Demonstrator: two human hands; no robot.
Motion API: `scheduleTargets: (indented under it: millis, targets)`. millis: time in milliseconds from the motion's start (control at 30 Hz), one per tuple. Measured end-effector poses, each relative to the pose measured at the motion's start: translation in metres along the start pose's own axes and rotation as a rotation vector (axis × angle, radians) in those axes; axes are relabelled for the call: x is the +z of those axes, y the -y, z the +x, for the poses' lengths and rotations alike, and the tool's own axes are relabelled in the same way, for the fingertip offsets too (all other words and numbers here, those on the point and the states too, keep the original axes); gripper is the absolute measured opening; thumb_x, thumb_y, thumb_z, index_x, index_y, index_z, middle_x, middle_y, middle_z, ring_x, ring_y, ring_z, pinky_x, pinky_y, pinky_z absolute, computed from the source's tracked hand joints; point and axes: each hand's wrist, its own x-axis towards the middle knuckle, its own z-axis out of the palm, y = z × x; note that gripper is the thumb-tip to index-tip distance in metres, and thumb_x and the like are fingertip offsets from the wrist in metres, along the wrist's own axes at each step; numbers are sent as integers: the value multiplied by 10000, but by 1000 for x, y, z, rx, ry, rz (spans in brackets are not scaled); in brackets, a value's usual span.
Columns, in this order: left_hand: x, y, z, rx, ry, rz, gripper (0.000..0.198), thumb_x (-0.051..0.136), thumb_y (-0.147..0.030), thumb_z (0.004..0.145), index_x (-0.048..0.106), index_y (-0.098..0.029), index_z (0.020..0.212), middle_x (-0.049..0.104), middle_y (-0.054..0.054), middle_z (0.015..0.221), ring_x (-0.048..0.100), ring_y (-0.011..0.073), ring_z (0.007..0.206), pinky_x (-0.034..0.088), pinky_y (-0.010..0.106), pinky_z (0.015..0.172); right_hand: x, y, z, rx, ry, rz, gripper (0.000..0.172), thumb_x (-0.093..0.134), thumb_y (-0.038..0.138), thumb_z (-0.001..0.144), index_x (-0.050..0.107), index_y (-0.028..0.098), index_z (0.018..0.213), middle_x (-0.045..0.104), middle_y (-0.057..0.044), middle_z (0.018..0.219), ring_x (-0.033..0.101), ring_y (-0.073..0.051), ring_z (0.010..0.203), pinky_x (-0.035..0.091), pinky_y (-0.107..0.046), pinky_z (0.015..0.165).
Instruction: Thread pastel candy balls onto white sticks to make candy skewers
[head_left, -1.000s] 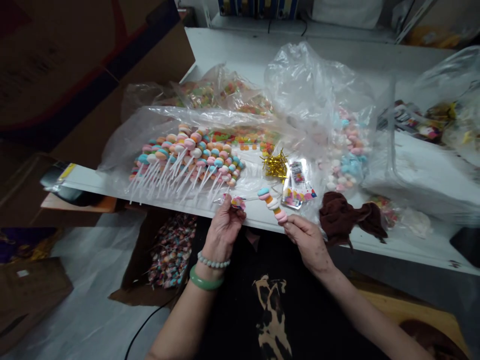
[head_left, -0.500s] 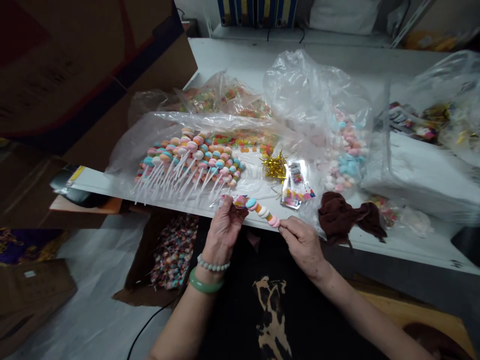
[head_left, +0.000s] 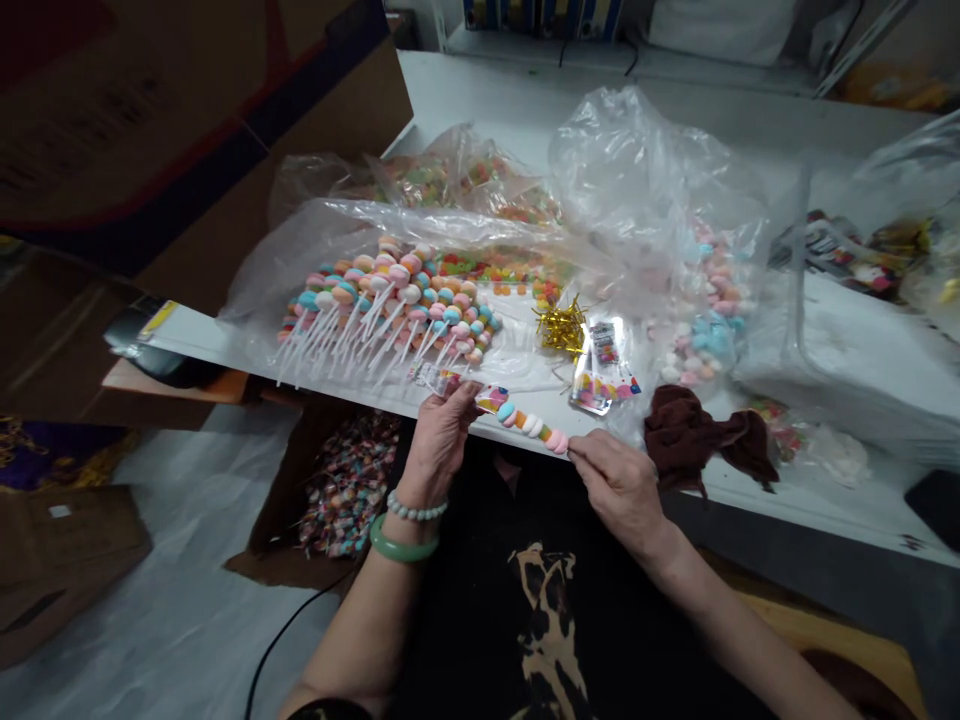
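My left hand (head_left: 444, 430) pinches a small clear plastic wrapper (head_left: 491, 398) with a colourful print. At the wrapper's mouth is the tip of a candy skewer (head_left: 532, 426), strung with blue, orange, white and pink pieces. Thumb and fingers of my right hand (head_left: 619, 480) close on the skewer's pink end; its stick is hidden by them. Behind my left hand lies a heap of similar candy skewers (head_left: 397, 290) with white sticks pointing toward me. Gold twist ties (head_left: 562, 328) and a stack of printed silver wrappers (head_left: 596, 385) lie just beyond the candy.
Clear bags of gummies (head_left: 450, 180) and of pastel marshmallows (head_left: 712, 310) stand at the back of the table. A brown cloth (head_left: 686, 435) lies right of my right hand. A big cardboard box (head_left: 315, 140) rises at left; below, another box holds wrapped candies (head_left: 349, 490).
My left hand has shifted slightly left and my right slightly right and down, with the skewer still between them. The camera view has shifted a little.
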Motion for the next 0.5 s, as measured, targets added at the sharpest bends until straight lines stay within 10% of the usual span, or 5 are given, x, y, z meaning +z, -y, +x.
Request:
scheduleTargets:
  millis: [200, 500]
  targets:
    - [-3, 4, 2, -29, 23, -57, 283, 866, -219, 566, 634, -139, 704, 668, -18, 685, 630, 93, 627, 520, 223, 656, 5, -7, 6, 226, 131, 288, 180, 527, 210, 886, 700, 218, 838, 696, -18, 799, 649, -167, 759, 473, -265, 693]
    - [-6, 9, 2, 106, 67, 168, 194, 823, -254, 632, 681, -136, 692, 645, -19, 644, 576, 76, 588, 466, 197, 612, 9, -1, -1, 108, 24, 68, 200, 509, 220, 907, 694, 199, 837, 625, -40, 726, 583, -155, 687, 414, -275, 677]
